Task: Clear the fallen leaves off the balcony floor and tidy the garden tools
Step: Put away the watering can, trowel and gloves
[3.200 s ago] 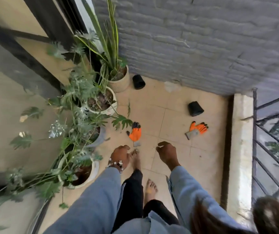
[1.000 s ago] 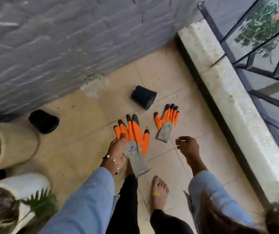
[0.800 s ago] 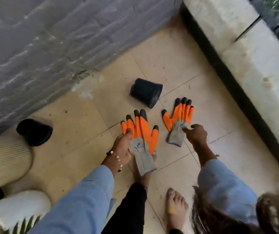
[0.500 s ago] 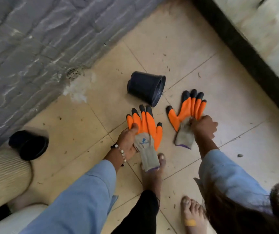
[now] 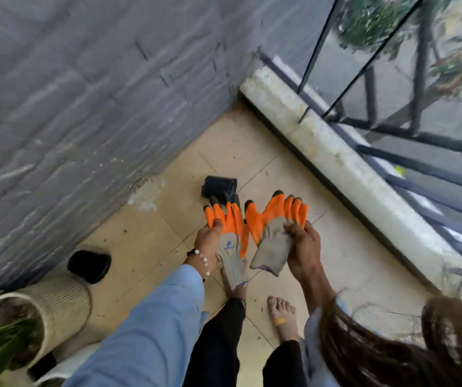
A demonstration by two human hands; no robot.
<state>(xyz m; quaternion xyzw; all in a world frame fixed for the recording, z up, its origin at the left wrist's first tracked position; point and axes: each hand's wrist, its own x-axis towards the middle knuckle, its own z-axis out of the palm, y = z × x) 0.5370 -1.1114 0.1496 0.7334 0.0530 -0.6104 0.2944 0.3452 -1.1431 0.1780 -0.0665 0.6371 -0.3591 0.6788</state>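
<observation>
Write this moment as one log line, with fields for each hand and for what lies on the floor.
left hand: holds left glove | right hand: holds right glove | floor: two black pots on their sides

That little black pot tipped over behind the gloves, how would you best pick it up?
Probably by the rim. The black pot lies on its side, open mouth toward the ledge, so a hand could come from that side, thumb inside, fingers over the wall.
</observation>
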